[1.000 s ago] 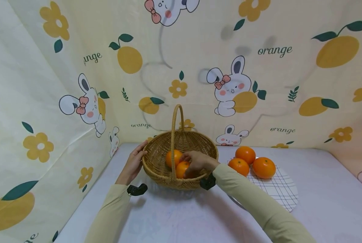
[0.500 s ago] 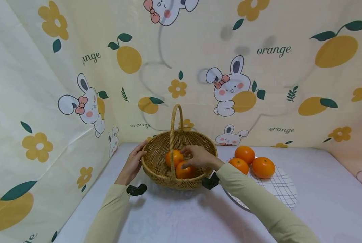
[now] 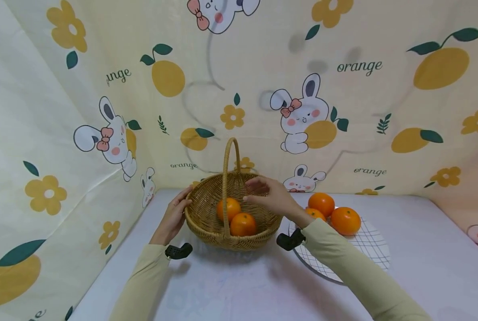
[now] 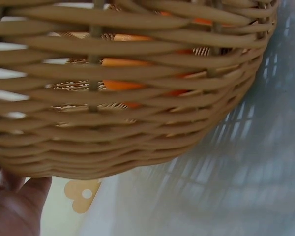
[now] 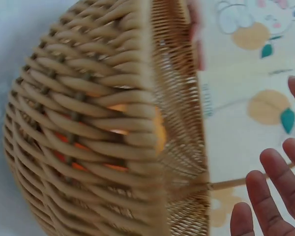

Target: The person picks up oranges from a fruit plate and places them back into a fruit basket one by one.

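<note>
A round wicker basket point(image 3: 207, 225) with a tall arched handle point(image 3: 225, 187) stands on the table. Inside it lie two oranges, a nearer orange point(image 3: 243, 224) and one behind it, an orange point(image 3: 229, 207) partly covered by the handle. My left hand point(image 3: 174, 219) holds the basket's left rim; in the left wrist view its fingers point(image 4: 32, 194) meet the rim at the lower left. Over the right side of the basket hovers my right hand point(image 3: 277, 198), fingers spread and holding nothing. The right wrist view shows its fingertips point(image 5: 273, 160) apart from the weave.
To the right, a white plate point(image 3: 373, 254) with a grid pattern bears three oranges; the front left orange point(image 3: 316, 213) is partly hidden by my right arm. A printed cloth point(image 3: 263, 53) hangs close behind the basket.
My right hand has let go of the nearer orange in the basket, then risen and moved right, its fingers opening. My left hand stays on the rim.
</note>
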A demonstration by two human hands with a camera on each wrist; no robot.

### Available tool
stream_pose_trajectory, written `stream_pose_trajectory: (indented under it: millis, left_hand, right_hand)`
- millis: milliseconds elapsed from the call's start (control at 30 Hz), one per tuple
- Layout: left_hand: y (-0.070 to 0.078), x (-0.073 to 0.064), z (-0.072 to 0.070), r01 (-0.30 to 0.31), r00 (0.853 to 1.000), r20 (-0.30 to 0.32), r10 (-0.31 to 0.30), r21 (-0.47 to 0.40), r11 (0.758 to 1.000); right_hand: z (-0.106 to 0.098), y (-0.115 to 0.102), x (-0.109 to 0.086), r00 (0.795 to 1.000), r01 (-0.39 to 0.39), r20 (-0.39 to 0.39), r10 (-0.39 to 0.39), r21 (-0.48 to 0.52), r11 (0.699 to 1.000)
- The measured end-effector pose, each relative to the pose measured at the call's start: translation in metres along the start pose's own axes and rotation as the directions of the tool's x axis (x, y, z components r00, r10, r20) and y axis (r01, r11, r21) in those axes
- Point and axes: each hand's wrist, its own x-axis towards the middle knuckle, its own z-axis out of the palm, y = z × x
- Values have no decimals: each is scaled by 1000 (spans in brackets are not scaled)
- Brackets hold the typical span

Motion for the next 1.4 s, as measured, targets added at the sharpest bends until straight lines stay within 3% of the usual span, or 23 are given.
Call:
stream_pose_trajectory:
  millis: [267,600,900,1067,1400]
  left_hand:
    - [1,-1,-2,-9,1000,12,9,-18,1000]
    - [1,-1,0,-5,1000,21,6,-25,1000]
    - [0,-1,1,1,1000,17,-1,-25,1000]
    - [0,-3,0,-2,1000,26,2,-27,1000]
    - [0,-4,-1,-14,999,43,15,-35,999]
  right_hand:
    - [-31,-14,-18,997,-14,-80,22,98,995]
    - [-87,-8,-51,983,-56,-176,61,35,998]
    - [-124,36,-83,948,-216,-238,210,3,976]
    - [-133,68,-99,913,-331,-248,324,13,944]
    - [-142,123,-124,861,-473,-217,461,-6,881]
